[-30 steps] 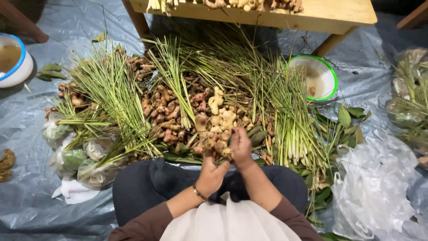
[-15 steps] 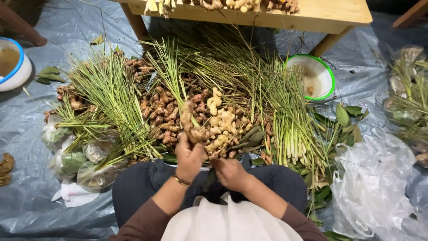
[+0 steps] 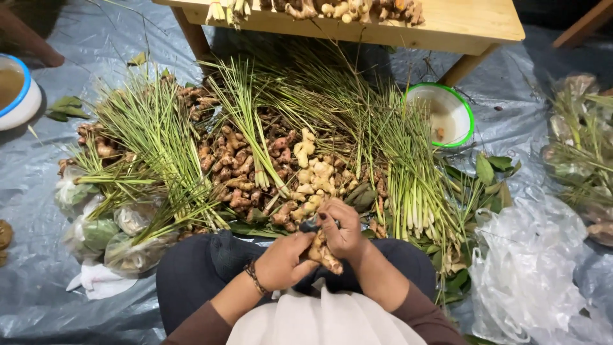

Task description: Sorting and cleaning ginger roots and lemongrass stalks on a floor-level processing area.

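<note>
A knobbly tan ginger root is gripped by both the left hand and the right hand; a large heap of brown and pale rhizomes lies unhandled.

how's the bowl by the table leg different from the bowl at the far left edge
The green-rimmed bowl shows whole beside the stalks; the blue-rimmed bowl is cut off by the picture's edge. The green-rimmed one is nearly empty with a small scrap inside; the blue-rimmed one holds brownish liquid. Both are white, resting on the grey sheet.

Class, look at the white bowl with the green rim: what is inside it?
The green-rimmed bowl holds pale cloudy liquid and one small brownish piece. Its bottom is hidden by the liquid, and lemongrass stalks cover its lower left edge.
</note>
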